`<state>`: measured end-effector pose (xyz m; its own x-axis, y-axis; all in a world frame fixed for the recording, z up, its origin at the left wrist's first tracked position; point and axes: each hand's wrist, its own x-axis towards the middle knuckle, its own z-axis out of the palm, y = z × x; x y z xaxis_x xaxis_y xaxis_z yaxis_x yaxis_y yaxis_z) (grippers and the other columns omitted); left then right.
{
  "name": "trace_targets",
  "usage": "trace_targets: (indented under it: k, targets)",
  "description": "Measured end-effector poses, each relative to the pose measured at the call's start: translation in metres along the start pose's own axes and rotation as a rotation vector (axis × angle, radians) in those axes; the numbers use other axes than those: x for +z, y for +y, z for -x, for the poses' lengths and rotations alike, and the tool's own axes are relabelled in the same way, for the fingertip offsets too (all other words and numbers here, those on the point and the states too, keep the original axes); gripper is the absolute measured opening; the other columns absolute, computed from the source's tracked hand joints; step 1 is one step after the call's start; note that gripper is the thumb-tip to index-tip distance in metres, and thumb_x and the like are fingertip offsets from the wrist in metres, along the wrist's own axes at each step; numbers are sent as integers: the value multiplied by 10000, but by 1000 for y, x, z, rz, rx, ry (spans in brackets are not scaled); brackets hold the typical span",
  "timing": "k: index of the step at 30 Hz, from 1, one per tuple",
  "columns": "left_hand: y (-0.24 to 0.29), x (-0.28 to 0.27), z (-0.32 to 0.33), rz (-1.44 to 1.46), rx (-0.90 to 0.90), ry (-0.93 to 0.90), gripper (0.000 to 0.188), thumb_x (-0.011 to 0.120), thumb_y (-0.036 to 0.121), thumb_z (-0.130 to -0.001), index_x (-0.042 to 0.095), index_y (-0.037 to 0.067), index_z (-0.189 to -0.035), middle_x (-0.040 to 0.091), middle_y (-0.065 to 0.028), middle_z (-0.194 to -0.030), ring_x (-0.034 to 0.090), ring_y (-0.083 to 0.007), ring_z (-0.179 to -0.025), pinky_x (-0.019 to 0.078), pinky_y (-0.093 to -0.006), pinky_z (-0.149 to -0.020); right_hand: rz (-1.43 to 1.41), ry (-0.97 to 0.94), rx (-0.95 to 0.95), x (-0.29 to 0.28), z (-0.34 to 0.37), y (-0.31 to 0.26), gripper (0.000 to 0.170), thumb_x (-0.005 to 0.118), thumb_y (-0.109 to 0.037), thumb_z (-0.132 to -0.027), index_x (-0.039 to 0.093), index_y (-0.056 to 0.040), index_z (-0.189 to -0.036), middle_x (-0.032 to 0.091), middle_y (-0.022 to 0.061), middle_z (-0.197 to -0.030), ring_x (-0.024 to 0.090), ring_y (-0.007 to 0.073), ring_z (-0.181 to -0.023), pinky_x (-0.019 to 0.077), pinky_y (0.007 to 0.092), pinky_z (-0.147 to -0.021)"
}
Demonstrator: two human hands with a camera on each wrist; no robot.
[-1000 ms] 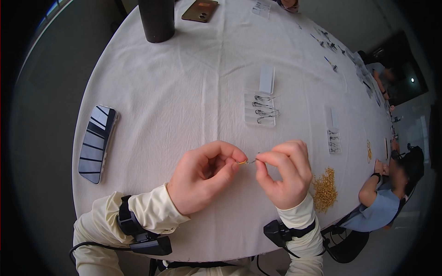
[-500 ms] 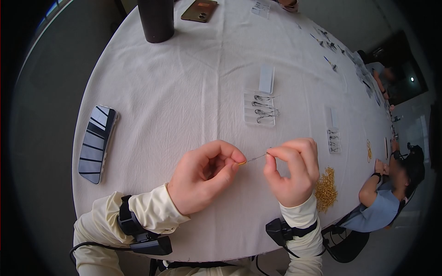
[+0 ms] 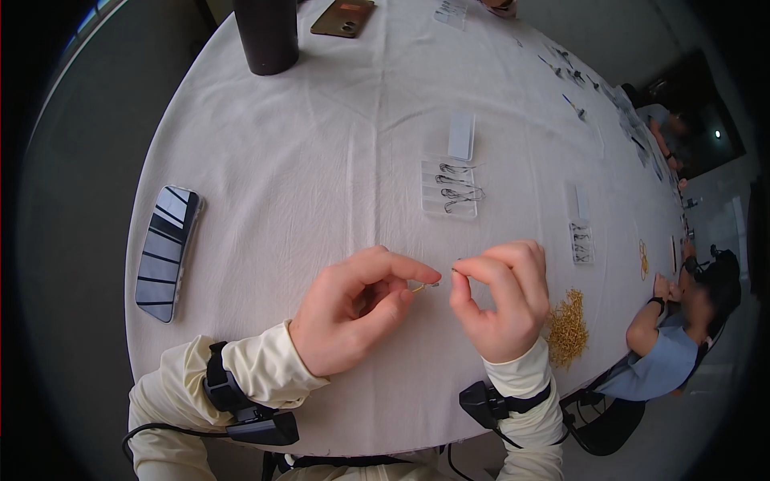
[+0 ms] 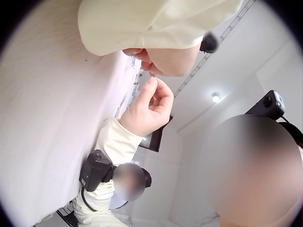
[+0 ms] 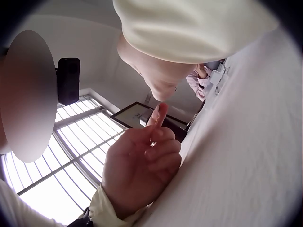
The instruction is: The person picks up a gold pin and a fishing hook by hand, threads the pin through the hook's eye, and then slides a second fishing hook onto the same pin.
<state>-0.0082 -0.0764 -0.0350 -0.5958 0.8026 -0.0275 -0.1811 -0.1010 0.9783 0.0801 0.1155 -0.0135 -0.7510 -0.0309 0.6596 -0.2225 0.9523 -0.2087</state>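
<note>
Between thumb and curled fingers, my left hand pinches a small slim gold-coloured piece with a tiny grey bit at its tip. The index finger of that hand reaches out over the piece. Just to the right, my right hand holds thumb and index fingertip together on a thin dark strand, of which only a speck shows. A short gap parts the two hands above the white cloth. In the right wrist view the gold-coloured piece glints at the left hand's fingers; the strand is too fine to follow.
Beyond the hands lies a clear compartment box with looped dark strands. A heap of gold-coloured small parts is beside the right wrist. A phone, a black cup and a second box stand around. Another person sits right.
My right hand first drew away to the right, stretching a thin strand from the gold-coloured piece, then came back a little left. The left index finger has straightened out over the piece.
</note>
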Motion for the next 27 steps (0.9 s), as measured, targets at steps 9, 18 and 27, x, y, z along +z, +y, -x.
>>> trace_targets:
  k: [9, 18, 27]
  targets:
    - [3, 0, 1, -27, -73, -1, 129, 593, 53, -978, 642, -6, -1081, 621, 14, -941, 508, -23, -789, 428, -199, -721, -45, 12, 21, 2, 0, -4, 282, 802, 1, -623, 676, -81, -861, 573, 24, -832, 566, 216, -746, 410, 357, -683]
    - [1, 0, 0, 3, -90, 13, 112, 631, 64, -976, 638, 6, -1072, 614, 24, -927, 483, -13, -761, 408, -195, -684, -17, 48, 62, 0, 1, -5, 272, 793, 10, -639, 671, -81, -863, 571, 27, -834, 566, 216, -751, 408, 357, -682]
    - [3, 1, 0, -12, -41, 0, 236, 600, 9, -957, 660, -5, -1185, 580, 42, -876, 421, -28, -720, 372, -209, -664, -28, 36, 58, 1, 1, -4, 264, 794, 0, -643, 673, -84, -862, 568, 24, -829, 555, 213, -737, 405, 354, -676]
